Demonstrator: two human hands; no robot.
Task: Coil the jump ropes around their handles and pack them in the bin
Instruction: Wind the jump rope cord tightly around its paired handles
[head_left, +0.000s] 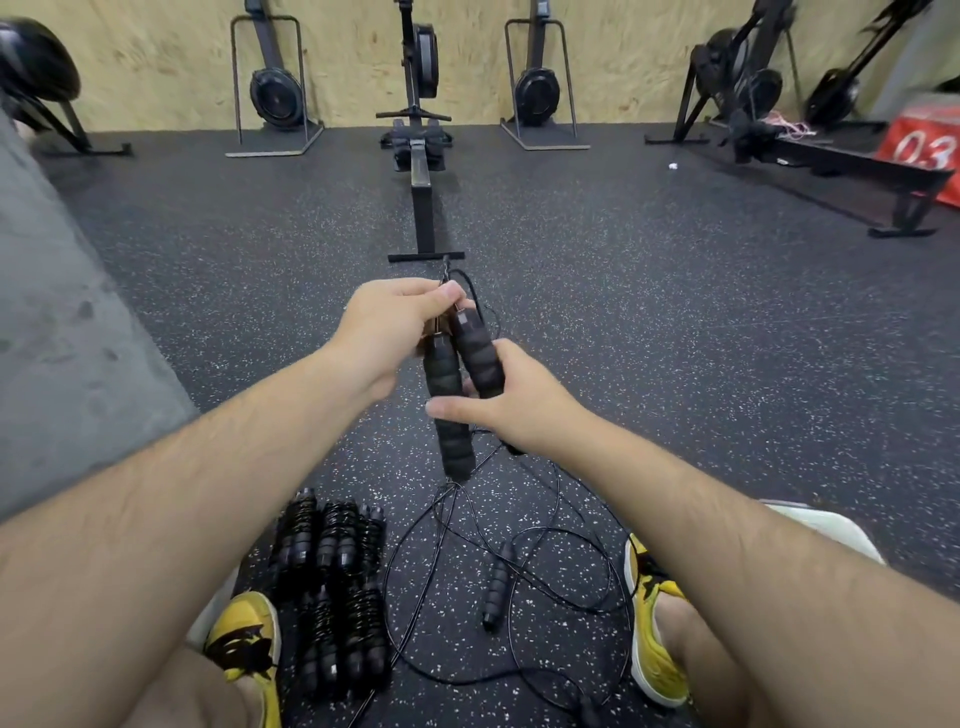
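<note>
- Speckled black gym floor (675, 338) fills the view; a rower (421, 197) lies along its middle, running straight away from the viewer.
- Nearest, well short of the rower's foot bar and to its left, a bunch of coiled ropes (332, 582) lies side by side on the floor, thin cord wound tightly round black handles.
- Two yellow-and-black shoes (244, 639) stand on either side of that patch of floor.
- In line with the rower, just right of the coiled ropes, loose black cord (571, 545) lies in tangled loops, with one loose handle (497, 587) among them.
- Above the tangle, just short of the rower's foot bar, two black foam handles (447, 395) are held side by side in the air, nearly upright; cord hangs from them to the floor.
- The left hand (384, 332) has its fingers curled, pinching the far ends of the handles where the cord comes out.
- The right hand (519, 405) grips the handles lower down, thumb laid across the front, fingers behind.
- On both sides of the rower's far end, upright machines (275, 93) lean against a plywood wall (156, 62).
- Far right of the rower sits a red box (924, 150) marked 03.
</note>
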